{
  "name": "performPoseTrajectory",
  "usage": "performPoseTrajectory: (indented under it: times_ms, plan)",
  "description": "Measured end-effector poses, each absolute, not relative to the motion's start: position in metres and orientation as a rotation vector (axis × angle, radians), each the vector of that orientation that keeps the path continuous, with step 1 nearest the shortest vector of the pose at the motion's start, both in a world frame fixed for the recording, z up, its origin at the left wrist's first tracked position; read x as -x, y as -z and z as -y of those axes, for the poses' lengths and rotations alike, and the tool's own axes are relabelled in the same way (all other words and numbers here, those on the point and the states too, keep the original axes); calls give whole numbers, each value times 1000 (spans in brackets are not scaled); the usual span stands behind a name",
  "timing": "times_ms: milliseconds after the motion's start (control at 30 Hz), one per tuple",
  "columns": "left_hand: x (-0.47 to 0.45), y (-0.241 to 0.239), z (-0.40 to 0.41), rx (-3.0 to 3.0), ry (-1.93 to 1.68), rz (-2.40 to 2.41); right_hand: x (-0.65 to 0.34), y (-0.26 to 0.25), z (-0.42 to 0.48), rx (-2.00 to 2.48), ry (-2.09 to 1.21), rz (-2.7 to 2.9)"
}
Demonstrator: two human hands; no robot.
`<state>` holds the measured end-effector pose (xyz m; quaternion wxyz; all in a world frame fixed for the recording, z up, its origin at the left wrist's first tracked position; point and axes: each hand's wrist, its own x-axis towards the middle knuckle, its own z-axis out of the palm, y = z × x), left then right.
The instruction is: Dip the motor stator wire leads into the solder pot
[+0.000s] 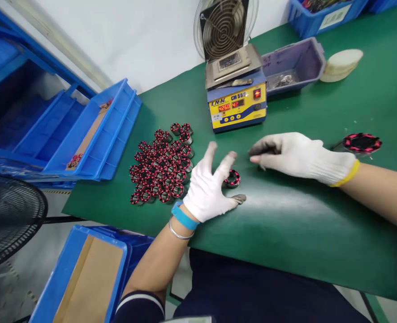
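Observation:
My left hand (208, 190), in a white glove, is open with fingers spread just above the green table. A small motor stator (232, 178) with red and black ends stands between its thumb and fingers, partly hidden by the hand. To the right, my right hand (291, 157), gloved with dark-stained fingers, hovers with fingers loosely curved and nothing visible in them. Left of my left hand, several similar stators (163, 166) stand upright in a tight cluster. One larger stator (362, 143) lies beyond my right wrist.
A yellow and blue solder pot (238, 105) with lit red digits stands at the back, a fan (223, 29) behind it. Beside it are a purple bin (295, 63) and a round pale pad (343, 63). Blue crates (114, 134) line the left; a black fan (10, 220) stands below.

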<state>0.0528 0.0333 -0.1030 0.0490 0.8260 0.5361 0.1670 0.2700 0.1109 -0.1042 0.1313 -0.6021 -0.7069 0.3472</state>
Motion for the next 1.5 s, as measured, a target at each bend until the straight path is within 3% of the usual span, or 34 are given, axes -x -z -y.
performPoseTrajectory:
  times_ms: [100, 200, 467, 633, 933, 1200, 1400, 1500]
  plan:
    - [-46, 98, -44, -2544, -261, -1438, -271, 103, -100, 1595, -1115, 2369]
    - [-50, 95, -55, -2411, -169, -1527, -261, 106, -90, 1579, -1015, 2419]
    - [-75, 97, -63, -2194, -495, -1775, -253, 112, -74, 1466, -630, 2014]
    - [-74, 106, -63, -2155, -612, -1895, -256, 106, -86, 1739, -862, 1868]
    - [-70, 112, -63, -2220, -728, -1750, -234, 116, -87, 1320, -1221, 1764]
    - [-70, 116, -70, -1996, -756, -1809, -229, 121, -82, 1366, -969, 1592]
    - [-42, 96, -64, -1460, -914, -1187, -230, 114, -83, 1352, -972, 1520]
    - [-36, 92, -62, -1223, -1220, -1121, -231, 110, -82, 1330, -973, 1485]
